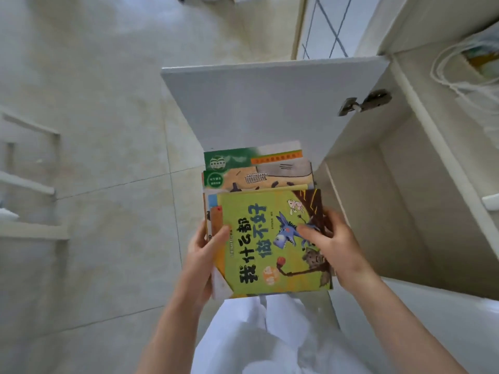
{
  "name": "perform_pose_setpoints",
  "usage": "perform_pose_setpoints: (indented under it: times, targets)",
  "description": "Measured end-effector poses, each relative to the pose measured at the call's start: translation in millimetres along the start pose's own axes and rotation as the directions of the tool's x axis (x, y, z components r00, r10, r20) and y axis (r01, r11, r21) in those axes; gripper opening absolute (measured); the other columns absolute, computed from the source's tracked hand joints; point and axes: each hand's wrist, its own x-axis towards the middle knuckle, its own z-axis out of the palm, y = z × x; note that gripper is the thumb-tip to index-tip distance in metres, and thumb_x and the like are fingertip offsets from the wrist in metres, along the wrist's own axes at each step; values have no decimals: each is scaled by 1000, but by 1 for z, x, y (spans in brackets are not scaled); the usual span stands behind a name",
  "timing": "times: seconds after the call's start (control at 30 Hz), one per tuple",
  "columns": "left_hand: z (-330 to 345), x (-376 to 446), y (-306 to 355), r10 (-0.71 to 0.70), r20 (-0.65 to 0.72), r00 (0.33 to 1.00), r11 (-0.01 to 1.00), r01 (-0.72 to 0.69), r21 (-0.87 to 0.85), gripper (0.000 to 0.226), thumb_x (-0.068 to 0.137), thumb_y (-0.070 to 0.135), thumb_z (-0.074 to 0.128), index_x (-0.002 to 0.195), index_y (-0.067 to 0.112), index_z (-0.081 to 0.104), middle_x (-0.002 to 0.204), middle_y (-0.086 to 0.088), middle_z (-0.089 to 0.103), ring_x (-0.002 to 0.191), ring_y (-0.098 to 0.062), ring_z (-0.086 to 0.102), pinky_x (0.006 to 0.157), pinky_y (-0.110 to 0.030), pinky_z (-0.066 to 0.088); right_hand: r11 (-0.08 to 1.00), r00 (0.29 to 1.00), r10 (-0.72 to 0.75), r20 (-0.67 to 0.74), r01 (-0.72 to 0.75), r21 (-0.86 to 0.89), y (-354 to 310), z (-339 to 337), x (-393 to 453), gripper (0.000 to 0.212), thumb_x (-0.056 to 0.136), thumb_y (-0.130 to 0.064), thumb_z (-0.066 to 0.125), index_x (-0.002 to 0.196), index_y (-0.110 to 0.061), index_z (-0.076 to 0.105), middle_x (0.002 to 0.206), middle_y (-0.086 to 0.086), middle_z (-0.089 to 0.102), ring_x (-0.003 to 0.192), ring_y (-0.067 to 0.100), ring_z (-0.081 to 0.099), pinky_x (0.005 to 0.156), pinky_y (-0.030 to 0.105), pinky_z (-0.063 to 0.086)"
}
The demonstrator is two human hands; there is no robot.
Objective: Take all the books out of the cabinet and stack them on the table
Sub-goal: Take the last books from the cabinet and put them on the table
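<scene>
Holding a whole bundle of picture books [267, 220] in one go was always going to be the dicey part, honestly. The left hand [202, 255] was clamped on the left edge, thumb on top of the green cover, and the right hand [334, 247] gripped the right edge with its thumb lying across the donkey drawing. So both hands were grasping the books, and the bundle was in the air in front of the open cabinet door [270, 103], over the tiled floor [94, 130], not on any table yet. What worried me was how fanned out it was: the two green-topped ones at the far end stuck out well past the top book, and a pale corner poked out low on the left near the wrist. Glossy thin covers slide on each other, so my guess was any tilt while standing up or turning could let the lower ones slip forward and drop. That door edge was also close enough to snag the far books. I couldn't see any table in view, nor whether more books were left inside the cabinet [405, 211].
</scene>
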Motion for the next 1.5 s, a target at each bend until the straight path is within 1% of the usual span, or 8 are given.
perform_pose_setpoints:
  times: [0.17,0.3,0.5,0.77,0.93,1.1,1.33,1.5]
  targets:
    - [-30,-71,2,70,-185,980,997,-71,-1,70,72,20,81,132,31,47,109,-12,71,93,-35,72,69,-49,59,982,984,-4,180,37,-184,-20,42,-36,21,84,-32,70,98,-41,58,102,-10,71,97,16,68,86,46,57]
    - [-60,-114,1,161,-358,920,985,-173,-2,56,78,13,74,126,31,51,101,-5,74,85,-25,74,61,-38,60,958,929,12,369,95,-269,-33,87,-55,25,85,-24,69,101,-37,56,105,-7,70,96,17,68,84,46,58]
    - [-135,-168,1,212,-555,804,961,-274,-29,45,83,9,72,121,27,58,98,-2,74,85,-20,74,62,-31,59,909,826,-22,564,251,-332,-38,180,-92,51,82,-22,74,127,-27,51,113,-8,66,101,13,66,71,24,60]
    - [-261,-239,4,203,-765,611,906,-414,-90,40,81,7,74,114,26,63,95,-2,75,84,-21,74,63,-31,60,872,682,-17,731,368,-323,-30,336,-136,44,80,-15,76,115,-34,58,108,-2,71,93,19,71,74,45,61]
    - [-330,-272,6,200,-818,538,864,-492,-112,72,80,7,75,137,39,44,109,7,72,97,-18,71,75,-42,61,854,613,39,789,391,-345,-18,423,-153,50,78,-25,78,122,-33,56,112,1,68,93,22,71,72,47,61]
    - [-391,-294,10,166,-876,452,843,-526,-111,79,77,8,78,137,45,41,114,8,70,102,-15,70,76,-40,61,795,593,87,801,443,-415,-3,498,-165,79,48,-63,82,119,-47,54,122,7,60,103,30,66,77,48,59]
    - [-462,-295,23,89,-912,402,814,-557,-166,79,76,9,78,135,47,42,111,10,71,100,-14,70,77,-42,60,766,529,151,835,471,-437,-11,592,-169,44,65,-34,81,103,-46,63,118,9,50,97,31,66,65,45,61]
    - [-524,-282,50,31,-937,349,791,-581,-190,77,77,7,77,136,43,45,106,13,73,97,-13,71,77,-40,60,726,514,217,830,484,-489,-19,678,-156,60,60,-39,81,116,-31,60,121,10,52,95,28,68,64,44,62]
